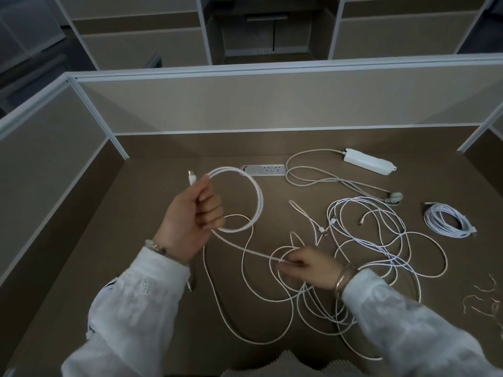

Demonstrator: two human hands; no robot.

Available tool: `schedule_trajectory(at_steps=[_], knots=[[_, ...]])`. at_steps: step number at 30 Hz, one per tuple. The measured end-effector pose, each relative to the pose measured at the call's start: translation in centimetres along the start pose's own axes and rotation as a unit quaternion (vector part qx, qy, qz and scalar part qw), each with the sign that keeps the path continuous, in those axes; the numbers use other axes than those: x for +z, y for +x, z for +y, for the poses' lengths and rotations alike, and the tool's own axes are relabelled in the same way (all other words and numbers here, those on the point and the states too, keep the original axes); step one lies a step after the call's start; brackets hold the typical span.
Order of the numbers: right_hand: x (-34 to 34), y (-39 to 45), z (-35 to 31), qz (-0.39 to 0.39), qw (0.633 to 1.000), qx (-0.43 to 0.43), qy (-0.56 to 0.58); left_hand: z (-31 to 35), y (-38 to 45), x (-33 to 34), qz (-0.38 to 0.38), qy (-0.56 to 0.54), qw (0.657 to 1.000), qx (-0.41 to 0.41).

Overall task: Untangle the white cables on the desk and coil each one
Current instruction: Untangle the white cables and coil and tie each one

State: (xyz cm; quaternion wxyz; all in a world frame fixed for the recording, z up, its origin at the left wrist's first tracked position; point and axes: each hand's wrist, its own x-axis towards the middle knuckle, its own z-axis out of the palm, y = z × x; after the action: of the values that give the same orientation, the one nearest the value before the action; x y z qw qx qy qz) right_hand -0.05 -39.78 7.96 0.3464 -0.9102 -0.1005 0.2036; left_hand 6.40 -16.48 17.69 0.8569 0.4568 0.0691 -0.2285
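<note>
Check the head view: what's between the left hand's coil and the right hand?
One taut run of white cable spans from the coil in the left hand to the right hand, crossing loose loops lying on the desk. Head view.

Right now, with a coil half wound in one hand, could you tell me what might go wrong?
1. The strand pinched by the right hand runs back into the loose tangle; pulling it could tighten a knot.
2. The left hand holds the coil on one side only, so loops may slip off.
3. Dragging could disturb the finished bundle.
</note>
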Motion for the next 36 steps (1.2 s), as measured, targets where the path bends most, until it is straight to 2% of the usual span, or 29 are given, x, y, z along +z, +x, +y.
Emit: schedule_trajectory(at_steps=[5,9,11,14,16,20,23,25,29,36], knots=[[-5.2,-0.4,4.2,0.082,0.995,0.048,0.039,2.5,-0.2,-3.3,0.013,0.037,0.999,0.013],[-8.5,-0.1,4.0,0.176,0.981,0.077,-0.010,2.2,-0.3,-3.2,0.002,0.020,1.000,-0.016],[-9.0,0.5,2.7,0.260,0.960,0.098,-0.019,1.4,-0.2,-2.6,-0.007,0.014,0.999,-0.028],[-9.3,0.6,-0.9,0.398,0.911,0.105,0.027,-0.3,0.2,-1.7,-0.014,0.016,0.999,-0.040],[-8.9,0.5,-3.5,0.445,0.887,0.096,0.073,-1.3,0.3,-1.2,-0.019,0.020,0.998,-0.047],[-6.9,0.4,-8.0,0.450,0.874,0.042,0.178,-3.0,-0.1,0.7,-0.025,0.067,0.996,-0.056],[-4.8,0.3,-10.2,0.416,0.870,0.003,0.263,-3.7,-0.7,2.2,-0.018,0.105,0.993,-0.044],[-3.1,0.0,-11.4,0.382,0.873,-0.031,0.301,-3.9,-1.0,2.9,-0.028,0.094,0.994,-0.039],[-0.9,-1.5,-13.0,0.358,0.879,-0.095,0.299,-3.9,-1.6,4.4,-0.032,0.134,0.990,-0.012],[-0.1,-2.3,-13.2,0.438,0.860,-0.106,0.240,-4.1,-2.1,4.3,-0.009,0.159,0.987,0.035]])
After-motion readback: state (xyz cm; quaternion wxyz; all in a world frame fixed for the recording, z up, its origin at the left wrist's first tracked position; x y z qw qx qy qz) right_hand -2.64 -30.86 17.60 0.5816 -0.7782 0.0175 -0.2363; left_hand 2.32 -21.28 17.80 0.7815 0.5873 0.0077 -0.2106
